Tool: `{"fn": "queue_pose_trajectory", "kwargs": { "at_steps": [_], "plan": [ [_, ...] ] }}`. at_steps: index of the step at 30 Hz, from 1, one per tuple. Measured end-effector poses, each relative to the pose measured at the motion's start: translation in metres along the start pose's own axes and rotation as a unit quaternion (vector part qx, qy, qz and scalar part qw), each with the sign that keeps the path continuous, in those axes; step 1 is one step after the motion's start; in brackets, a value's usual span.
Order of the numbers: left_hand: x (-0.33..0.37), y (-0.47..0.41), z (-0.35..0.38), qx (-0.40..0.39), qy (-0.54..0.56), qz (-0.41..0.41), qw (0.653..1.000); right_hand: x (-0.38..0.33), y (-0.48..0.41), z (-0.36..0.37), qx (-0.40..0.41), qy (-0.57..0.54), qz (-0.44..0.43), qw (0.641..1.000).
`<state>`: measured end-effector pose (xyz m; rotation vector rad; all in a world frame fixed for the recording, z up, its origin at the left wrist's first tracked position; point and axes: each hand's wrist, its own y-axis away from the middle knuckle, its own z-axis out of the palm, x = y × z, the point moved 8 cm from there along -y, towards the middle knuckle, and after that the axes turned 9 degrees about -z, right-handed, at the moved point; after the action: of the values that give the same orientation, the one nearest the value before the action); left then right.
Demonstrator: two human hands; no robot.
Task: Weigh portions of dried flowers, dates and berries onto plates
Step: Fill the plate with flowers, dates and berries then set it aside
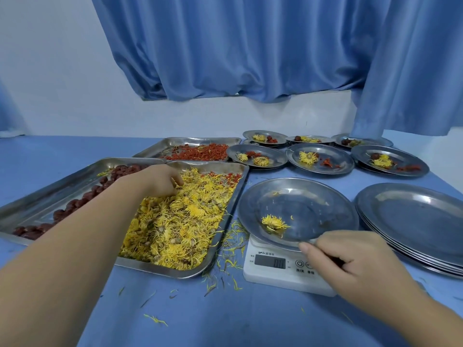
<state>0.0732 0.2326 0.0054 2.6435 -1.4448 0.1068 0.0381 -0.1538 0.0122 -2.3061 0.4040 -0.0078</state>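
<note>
Your left hand (160, 181) pinches flowers (180, 221) in the near tray (162, 270); dates (75, 206) and berries (200, 151) fill other trays. Your right hand (350, 259) grips the plate (313, 204) on the scale (275, 274), a single bloom (274, 222) inside.

Your left hand (160, 182) curls its fingers into the yellow flowers (180, 221) in the near tray (230, 211); your right hand (350, 261) pinches the rim of the plate (313, 204) on the scale (270, 274).
</note>
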Motion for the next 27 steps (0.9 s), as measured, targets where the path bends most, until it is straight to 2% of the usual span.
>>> {"fn": "queue_pose_trajectory", "kwargs": {
  "at_steps": [8, 15, 22, 27],
  "plan": [
    [-0.012, -0.005, -0.002, -0.021, 0.077, -0.027, 0.996, 0.001, 0.001, 0.004, -0.004, -0.004, -0.004, 1.000],
    [-0.015, 0.003, -0.008, -0.046, 0.053, -0.017, 0.997, -0.001, 0.001, 0.003, -0.003, -0.003, -0.003, 1.000],
    [0.009, 0.023, -0.037, 0.001, 0.168, 0.042, 0.985, -0.002, 0.001, 0.002, -0.007, 0.004, -0.009, 1.000],
    [0.025, 0.035, -0.039, -0.033, 0.265, 0.057, 0.962, -0.002, 0.002, 0.000, -0.006, 0.000, -0.005, 1.000]
  ]
}}
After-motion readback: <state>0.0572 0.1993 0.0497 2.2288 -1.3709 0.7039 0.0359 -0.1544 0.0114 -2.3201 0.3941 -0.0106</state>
